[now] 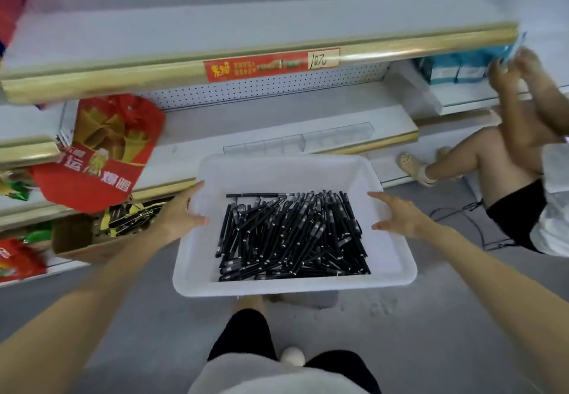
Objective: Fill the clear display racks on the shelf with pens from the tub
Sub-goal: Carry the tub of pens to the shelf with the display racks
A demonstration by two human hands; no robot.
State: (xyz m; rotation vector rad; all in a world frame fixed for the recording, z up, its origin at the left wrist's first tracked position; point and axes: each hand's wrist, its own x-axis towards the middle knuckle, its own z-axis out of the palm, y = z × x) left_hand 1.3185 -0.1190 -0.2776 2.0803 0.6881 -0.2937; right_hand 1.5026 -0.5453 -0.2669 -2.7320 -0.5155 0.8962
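A white plastic tub (277, 168) sits low in front of me, with a heap of black pens (292, 236) in its bottom. My left hand (181, 213) grips the tub's left rim, thumb hooked inside the wall. On the right rim is my right hand (400, 216), its thumb inside and its fingers stretched along the edge. Just beyond the tub, a long clear display rack (303, 140) with several compartments stands on the white lower shelf (197, 128); I see no pens in it.
A gold-edged upper shelf (154, 76) juts out above the rack. A red printed bag (101, 153) hangs at the left over a cardboard box (74, 239) of packets. Another person (505, 178) crouches at the right, and a black cable (455, 212) lies on the floor.
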